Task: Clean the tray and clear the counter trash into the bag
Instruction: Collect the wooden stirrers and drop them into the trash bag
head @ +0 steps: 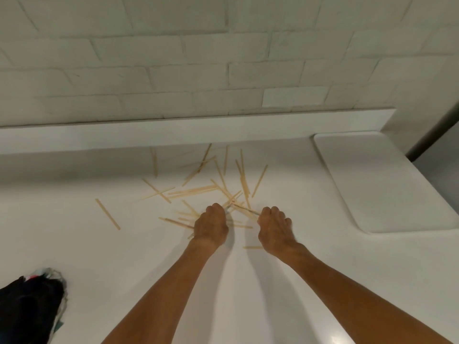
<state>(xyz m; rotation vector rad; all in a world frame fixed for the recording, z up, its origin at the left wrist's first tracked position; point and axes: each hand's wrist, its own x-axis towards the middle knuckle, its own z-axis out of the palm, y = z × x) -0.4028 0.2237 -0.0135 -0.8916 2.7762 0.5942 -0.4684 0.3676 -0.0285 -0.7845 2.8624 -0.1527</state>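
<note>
Thin, pale wooden sticks [196, 189] are scattered criss-cross mid-frame on the white counter [99, 244]. My left hand [211, 227] and right hand [274, 229] each have fingers curled around a few. The white tray [385, 184] is at right, the black bag [29, 306] lower left.

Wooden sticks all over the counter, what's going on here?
A person is gathering up thin wooden sticks scattered across a white counter. The left hand and right hand are both curled down into the near edge of the pile, each seeming to pinch a stick or two. Many more lie loose toward the wall. A white tray lies at the right, and a dark bag sits at the lower left, apart from the sticks.
</note>
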